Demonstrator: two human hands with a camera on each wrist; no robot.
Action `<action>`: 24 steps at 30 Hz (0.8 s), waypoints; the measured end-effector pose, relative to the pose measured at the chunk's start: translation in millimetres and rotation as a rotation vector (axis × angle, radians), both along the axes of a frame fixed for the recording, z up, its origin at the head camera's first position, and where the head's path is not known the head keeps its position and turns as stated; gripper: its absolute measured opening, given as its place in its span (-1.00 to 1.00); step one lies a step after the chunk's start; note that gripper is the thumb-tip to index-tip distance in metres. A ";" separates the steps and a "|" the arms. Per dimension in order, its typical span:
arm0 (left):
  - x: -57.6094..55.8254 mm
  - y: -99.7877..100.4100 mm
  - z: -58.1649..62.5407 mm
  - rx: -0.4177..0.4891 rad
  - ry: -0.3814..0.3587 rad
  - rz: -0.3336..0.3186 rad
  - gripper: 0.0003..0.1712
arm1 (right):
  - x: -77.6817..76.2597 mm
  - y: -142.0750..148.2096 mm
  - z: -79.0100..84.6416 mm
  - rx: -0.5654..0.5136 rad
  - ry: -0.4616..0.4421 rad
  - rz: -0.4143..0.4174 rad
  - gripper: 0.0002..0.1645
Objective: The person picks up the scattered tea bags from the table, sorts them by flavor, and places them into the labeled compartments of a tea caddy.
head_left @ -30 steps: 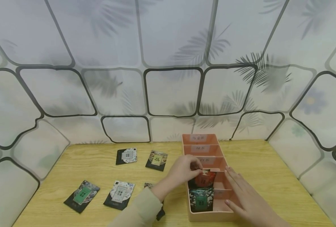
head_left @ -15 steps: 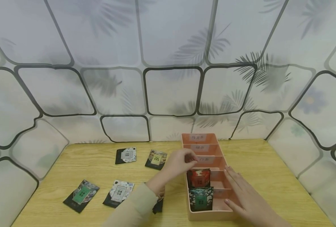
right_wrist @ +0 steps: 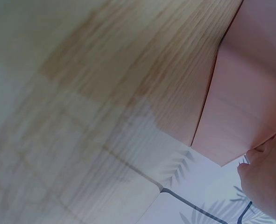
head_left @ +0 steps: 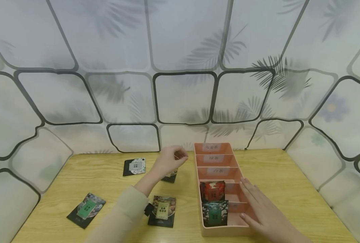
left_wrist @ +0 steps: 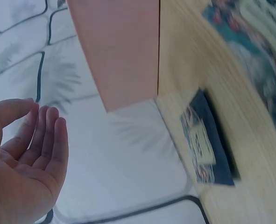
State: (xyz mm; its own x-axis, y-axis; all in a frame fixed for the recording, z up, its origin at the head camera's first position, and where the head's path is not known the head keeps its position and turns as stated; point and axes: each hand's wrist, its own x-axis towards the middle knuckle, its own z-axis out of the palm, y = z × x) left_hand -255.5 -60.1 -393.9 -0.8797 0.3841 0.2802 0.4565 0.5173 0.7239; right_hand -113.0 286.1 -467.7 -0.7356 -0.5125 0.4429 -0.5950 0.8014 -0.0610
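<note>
My left hand point(head_left: 170, 158) hovers over the far part of the table, left of a pink divided box point(head_left: 225, 231). Its fingers are loosely bent, thumb tip by the index tip, and nothing is between them. Just below it, a yellow-labelled tea sachet point(head_left: 169, 178) is partly covered by the hand. My right hand point(head_left: 261, 211) rests along the box's right edge, fingers straight. Inside the box, a red tea sachet point(head_left: 213, 191) leans in the second compartment from the front. A dark tea sachet with a green label point(head_left: 215, 213) stands in the front one.
Across the wooden table point(head_left: 289, 189) lie another yellow-labelled sachet point(head_left: 162, 212), a green-labelled sachet point(head_left: 86, 210) and a white-labelled sachet point(head_left: 134, 166). Paper labels with writing mark the box's compartments, such as the rear label point(head_left: 211, 147). A patterned cloth point(head_left: 183, 98) hangs behind.
My left hand has let go of the red sachet and moved up and left, out of the box. The left sleeve now covers a white-labelled sachet. My right hand stays put.
</note>
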 end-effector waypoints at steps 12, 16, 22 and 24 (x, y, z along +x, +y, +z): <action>-23.2 -59.7 -0.7 -0.057 0.008 0.122 -0.92 | -0.5 1.1 -2.2 0.005 -0.006 -0.010 0.16; -29.3 -78.8 -6.5 -0.057 0.003 0.153 -0.91 | -1.1 1.8 -3.2 0.007 -0.006 -0.008 0.15; -33.8 -100.3 -15.9 -0.064 -0.001 0.209 -0.89 | -1.5 2.6 -4.0 0.004 0.007 0.001 0.15; -34.1 -105.6 -19.3 -0.060 -0.008 0.225 -0.89 | -1.5 2.5 -4.1 0.006 0.008 -0.003 0.15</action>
